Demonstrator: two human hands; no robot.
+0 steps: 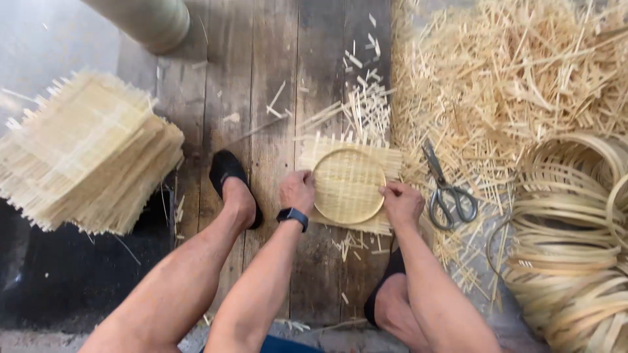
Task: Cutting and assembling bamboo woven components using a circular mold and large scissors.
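Both fingertips hidden beneath woven mat (348, 185); hoop pile (575, 248) cropped.

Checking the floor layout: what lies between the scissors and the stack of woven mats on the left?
In the head view, both hands gripping a round woven tray, plus one black-shod foot.
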